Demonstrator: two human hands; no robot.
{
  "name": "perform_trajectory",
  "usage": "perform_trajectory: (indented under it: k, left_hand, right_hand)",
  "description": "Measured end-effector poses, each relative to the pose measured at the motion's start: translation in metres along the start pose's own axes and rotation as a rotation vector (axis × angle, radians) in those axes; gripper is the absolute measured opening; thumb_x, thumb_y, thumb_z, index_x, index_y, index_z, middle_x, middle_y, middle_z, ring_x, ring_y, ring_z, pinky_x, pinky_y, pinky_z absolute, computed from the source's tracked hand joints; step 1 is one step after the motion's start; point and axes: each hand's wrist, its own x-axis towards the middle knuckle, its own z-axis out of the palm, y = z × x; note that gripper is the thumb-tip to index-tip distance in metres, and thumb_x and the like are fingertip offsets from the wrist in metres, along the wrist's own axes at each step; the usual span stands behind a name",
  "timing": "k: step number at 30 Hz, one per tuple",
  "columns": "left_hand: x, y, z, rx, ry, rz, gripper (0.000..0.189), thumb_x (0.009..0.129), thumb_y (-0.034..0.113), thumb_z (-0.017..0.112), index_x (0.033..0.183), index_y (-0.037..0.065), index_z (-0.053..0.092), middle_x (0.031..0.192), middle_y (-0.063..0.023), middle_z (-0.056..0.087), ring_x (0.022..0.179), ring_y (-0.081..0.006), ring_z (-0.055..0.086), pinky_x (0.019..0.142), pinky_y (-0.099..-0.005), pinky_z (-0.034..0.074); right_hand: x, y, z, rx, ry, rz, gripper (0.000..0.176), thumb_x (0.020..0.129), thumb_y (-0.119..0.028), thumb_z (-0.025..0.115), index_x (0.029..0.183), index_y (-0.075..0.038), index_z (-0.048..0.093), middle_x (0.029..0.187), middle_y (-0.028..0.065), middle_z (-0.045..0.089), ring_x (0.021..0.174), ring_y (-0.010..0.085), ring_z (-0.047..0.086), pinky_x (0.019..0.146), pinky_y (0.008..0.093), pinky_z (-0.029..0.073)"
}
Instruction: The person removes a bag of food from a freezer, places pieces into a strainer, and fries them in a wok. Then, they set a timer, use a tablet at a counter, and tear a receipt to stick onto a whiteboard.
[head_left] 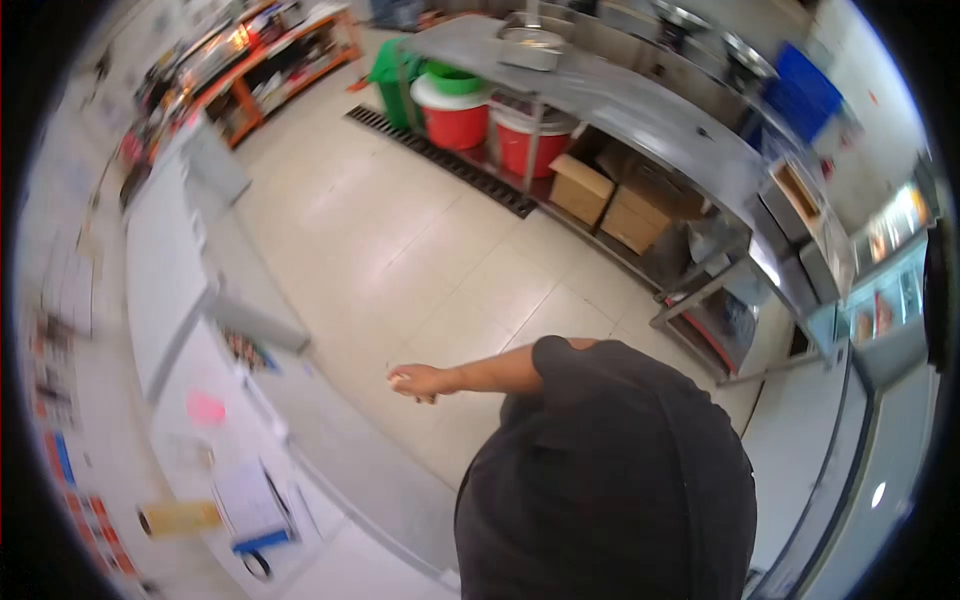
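Note:
My left hand (pixel 418 382) reaches out to the left from the dark-shirted torso, over the tiled floor. Its fingers are curled closed, and a small pale patch shows at them, too small to name. The hand touches no furniture; nearest to it is the white counter (pixel 350 440) on the left. On that counter lie a yellowish roll (pixel 185 519), papers (pixel 250 500) and a blue object (pixel 262 542). My right hand does not show; the torso covers much of the lower middle.
A steel table (pixel 640 100) runs along the back right, bearing a metal pan (pixel 530 48). Beneath it stand red buckets (pixel 455 115) and cardboard boxes (pixel 635 215). A drain grate (pixel 440 160) crosses the floor. A glass-fronted fridge (pixel 885 300) is at right.

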Motion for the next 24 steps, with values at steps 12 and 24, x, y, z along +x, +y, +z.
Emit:
perform_trajectory:
  k: [12,24]
  left_hand:
    - [0.191,0.443,0.049,0.134,-0.269,0.238,0.048,0.091,0.038,0.051,0.116,-0.003,0.054,0.098,-0.0222,0.067,0.089,-0.0348,0.065,0.079,-0.0421,0.051]
    - [0.311,0.644,0.059,0.103,-0.41,0.258,0.036,0.089,0.032,0.052,0.107,0.001,0.06,0.094,-0.018,0.068,0.084,-0.0298,0.066,0.076,-0.0385,0.052]
  right_hand:
    - [-0.187,0.096,-0.523,0.19,0.853,0.18,0.045,0.088,-0.035,0.061,0.128,-0.021,0.047,0.076,0.007,0.06,0.059,0.0192,0.059,0.041,0.0322,0.048]
    - [-0.124,-0.092,-0.999,0.144,1.142,-0.195,0.053,0.087,-0.037,0.062,0.129,-0.009,0.044,0.09,0.0104,0.058,0.062,0.0202,0.058,0.046,0.0366,0.046]
